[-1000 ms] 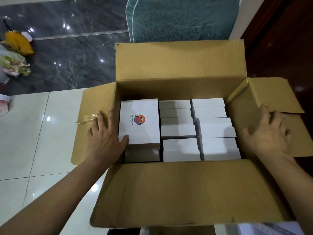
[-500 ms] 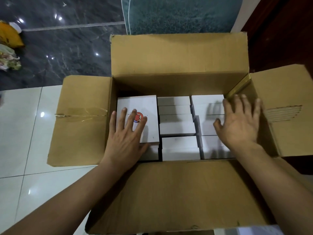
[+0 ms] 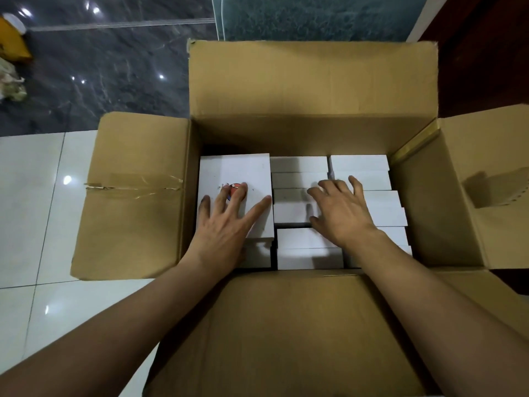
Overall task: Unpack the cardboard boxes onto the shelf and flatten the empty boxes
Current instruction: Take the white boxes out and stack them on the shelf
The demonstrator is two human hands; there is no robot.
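Observation:
A large brown cardboard box (image 3: 312, 90) stands on the floor with all its flaps folded out. Inside it, several small white boxes (image 3: 299, 164) are packed in rows. One of them, a flat white box with a red round logo (image 3: 237, 170), lies face up at the left. My left hand (image 3: 229, 222) rests on this box with its fingers spread and straight. My right hand (image 3: 340, 210) lies over the middle and right rows, fingers spread and slightly bent, touching the white boxes. Neither hand grips anything.
The box sits on white floor tiles (image 3: 31, 202) that meet dark marble (image 3: 108, 67) farther off. A teal mat (image 3: 315, 15) lies beyond the box. A yellow bag (image 3: 11, 44) and crumpled wrapping (image 3: 10, 84) lie at the far left. Dark wood (image 3: 483, 53) stands to the right.
Both hands left the side flaps and came down into the box. My left hand now lies on the logo box; my right hand has slid leftward onto the middle rows.

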